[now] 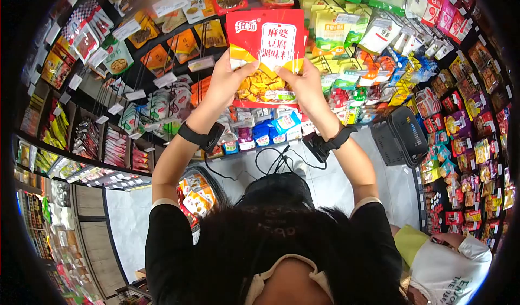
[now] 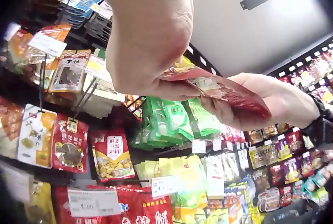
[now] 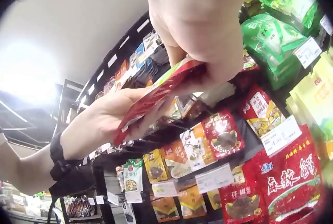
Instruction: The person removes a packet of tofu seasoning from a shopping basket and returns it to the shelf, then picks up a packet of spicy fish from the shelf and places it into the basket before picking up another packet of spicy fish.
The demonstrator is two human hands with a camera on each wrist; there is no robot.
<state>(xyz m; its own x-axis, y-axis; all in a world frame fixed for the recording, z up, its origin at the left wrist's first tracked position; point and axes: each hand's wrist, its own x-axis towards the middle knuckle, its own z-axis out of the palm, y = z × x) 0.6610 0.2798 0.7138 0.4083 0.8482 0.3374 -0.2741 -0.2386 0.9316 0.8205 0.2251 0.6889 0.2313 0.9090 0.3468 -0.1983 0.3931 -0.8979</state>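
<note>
Both hands hold up one red and yellow seasoning packet [image 1: 266, 56], front face toward the head camera, with pictures of yellow cubes on its lower half. The left hand [image 1: 227, 80] grips its left edge, thumb across the front. On the opposite edge the right hand [image 1: 306, 85] pinches it the same way. Both wrist views show the packet edge-on, its lower edge tilted, with fingers behind it. A matching red packet [image 2: 112, 155] hangs on the rack beyond, seen in the left wrist view.
Racks of hanging packets and price tags surround the person. A dark shopping basket [image 1: 400, 137] stands on the floor at right; another basket holding packets [image 1: 197, 196] is low at left. A person in a white shirt [image 1: 449, 267] is at the lower right. Cables [image 1: 279, 161] hang near the body.
</note>
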